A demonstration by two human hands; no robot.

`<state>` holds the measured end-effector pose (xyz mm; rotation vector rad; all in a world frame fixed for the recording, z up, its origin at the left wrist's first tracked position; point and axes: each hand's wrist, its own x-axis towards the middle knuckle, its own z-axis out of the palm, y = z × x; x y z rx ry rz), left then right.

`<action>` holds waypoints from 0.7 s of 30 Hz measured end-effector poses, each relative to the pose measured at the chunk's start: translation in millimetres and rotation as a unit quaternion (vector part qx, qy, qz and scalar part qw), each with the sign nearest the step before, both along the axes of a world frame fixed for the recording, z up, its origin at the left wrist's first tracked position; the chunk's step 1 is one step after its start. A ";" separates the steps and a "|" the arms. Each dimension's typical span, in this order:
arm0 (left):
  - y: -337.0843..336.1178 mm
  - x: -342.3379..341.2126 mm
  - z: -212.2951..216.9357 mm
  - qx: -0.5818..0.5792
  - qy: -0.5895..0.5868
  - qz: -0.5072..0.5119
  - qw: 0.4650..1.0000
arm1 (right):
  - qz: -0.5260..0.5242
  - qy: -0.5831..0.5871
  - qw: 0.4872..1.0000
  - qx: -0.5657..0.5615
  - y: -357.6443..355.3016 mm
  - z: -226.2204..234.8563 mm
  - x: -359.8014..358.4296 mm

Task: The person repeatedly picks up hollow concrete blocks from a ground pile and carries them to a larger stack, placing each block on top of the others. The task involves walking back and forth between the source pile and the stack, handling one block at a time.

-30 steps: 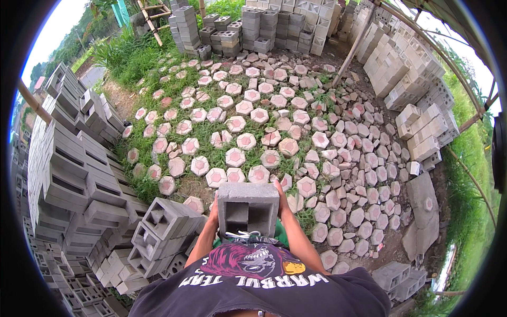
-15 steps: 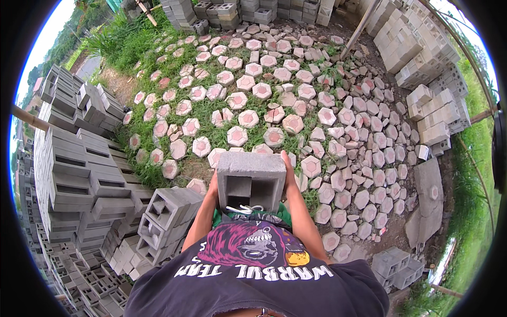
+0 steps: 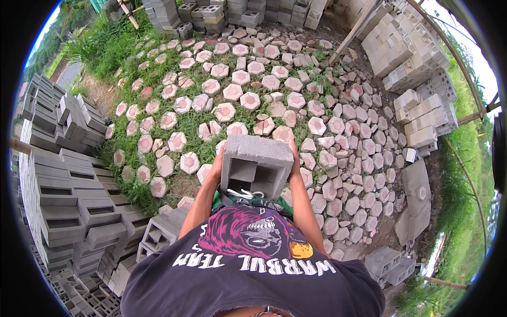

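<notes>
A grey hollow concrete block is held up in front of my waist, its hollow side facing me. My left hand grips its left side and my right hand its right side. The fingers curl round the far side and are mostly hidden. The block tilts slightly, its right end lower than its left. White drawstrings of green shorts show just below it.
Stacked hollow blocks rise on my left, with a smaller stack near my left elbow. Hexagonal pavers cover the grassy ground ahead. More block stacks line the right; a pole leans there. A few blocks lie behind right.
The block has risen slightly and tilted, its right end dipping, with both hands still on it. The surroundings have shifted leftward in view, as if I turned a little to the right.
</notes>
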<state>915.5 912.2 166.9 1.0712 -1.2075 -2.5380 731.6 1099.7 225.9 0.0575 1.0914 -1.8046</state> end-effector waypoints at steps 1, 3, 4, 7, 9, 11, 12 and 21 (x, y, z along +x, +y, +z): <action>-8.5 -2.5 -1.0 -0.066 -0.008 0.026 0.997 | -0.008 -0.008 1.000 -0.002 -12.4 -2.4 -1.7; -37.7 -10.9 -5.6 -0.039 0.004 0.022 0.999 | -0.013 0.006 1.000 -0.008 -42.7 -15.3 -11.5; -49.8 -11.5 -7.9 -0.023 0.008 0.020 0.999 | -0.015 0.010 1.000 -0.009 -54.9 -21.6 -15.9; -80.1 -1.8 -23.5 0.015 0.015 0.063 0.998 | 0.025 -0.014 0.999 0.036 -99.6 -19.5 -21.2; -94.8 7.6 -29.9 -0.011 -0.003 0.093 0.996 | 0.067 -0.018 0.997 0.021 -130.1 -17.8 -22.9; -109.0 13.8 -37.8 -0.031 -0.021 0.129 0.991 | 0.099 -0.021 0.994 0.035 -158.0 -20.6 -26.7; -115.1 17.3 -42.2 -0.035 -0.026 0.144 0.989 | 0.115 -0.021 0.992 0.044 -170.3 -23.2 -29.7; -156.6 13.9 -26.7 -0.012 -0.043 0.229 0.972 | 0.171 -0.006 0.983 0.065 -258.3 -23.7 -45.6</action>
